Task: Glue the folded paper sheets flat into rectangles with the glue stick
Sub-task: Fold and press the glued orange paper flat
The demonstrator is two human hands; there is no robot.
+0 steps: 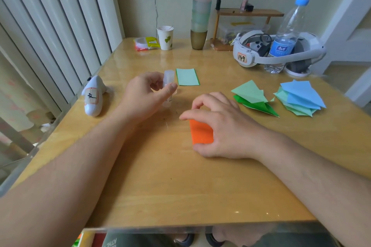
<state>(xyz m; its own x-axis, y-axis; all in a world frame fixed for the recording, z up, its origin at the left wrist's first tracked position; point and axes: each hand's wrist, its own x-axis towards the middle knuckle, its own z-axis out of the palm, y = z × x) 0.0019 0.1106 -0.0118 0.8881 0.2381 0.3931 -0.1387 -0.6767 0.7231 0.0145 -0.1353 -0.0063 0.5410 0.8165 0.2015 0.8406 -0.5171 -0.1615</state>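
Note:
My left hand (147, 96) holds a translucent glue stick (169, 86) upright between thumb and fingers, just above the table. My right hand (218, 126) arches over a folded orange paper (200, 132) lying flat in the middle of the table, with fingertips and thumb touching its edges. A pale green paper rectangle (187, 77) lies flat beyond the glue stick. At the right sit a pile of green folded sheets (254, 97) and a pile of blue and mint folded sheets (300, 98).
A white dolphin-shaped toy (93, 96) lies at the left edge. At the back stand a paper cup (165, 37), a tall stack of cups (200, 16), a white headset (277, 50), a water bottle (287, 34) and a small wooden shelf (249, 14).

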